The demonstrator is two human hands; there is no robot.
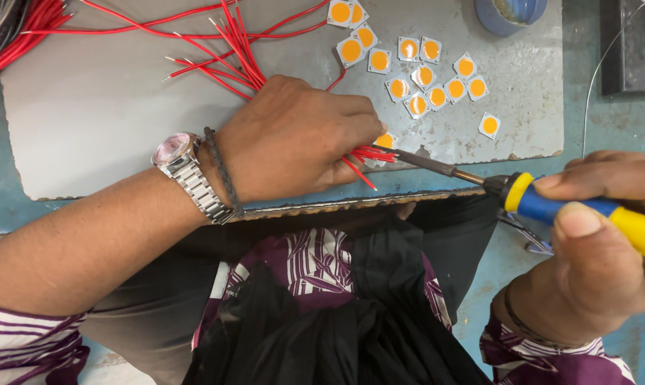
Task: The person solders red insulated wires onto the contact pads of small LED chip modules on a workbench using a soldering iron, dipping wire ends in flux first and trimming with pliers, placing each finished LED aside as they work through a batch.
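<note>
Grey metal sheet (87, 107) on the blue table (608, 121) has free room at its left, while LED chips (437, 75) crowd the right. Left hand (294, 139), palm down, pinches red wires (369, 153) over a half-hidden chip (387, 140). Right hand (601, 242), partly cut off, clenches the soldering iron (551, 203), tip at that chip.

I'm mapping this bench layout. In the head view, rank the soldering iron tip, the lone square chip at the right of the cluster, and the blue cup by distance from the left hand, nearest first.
1. Soldering iron tip: right at the left hand, by its fingertips.
2. Lone square chip: to the right, on the grey board.
3. Blue cup: top right, at the board's far edge.
</note>
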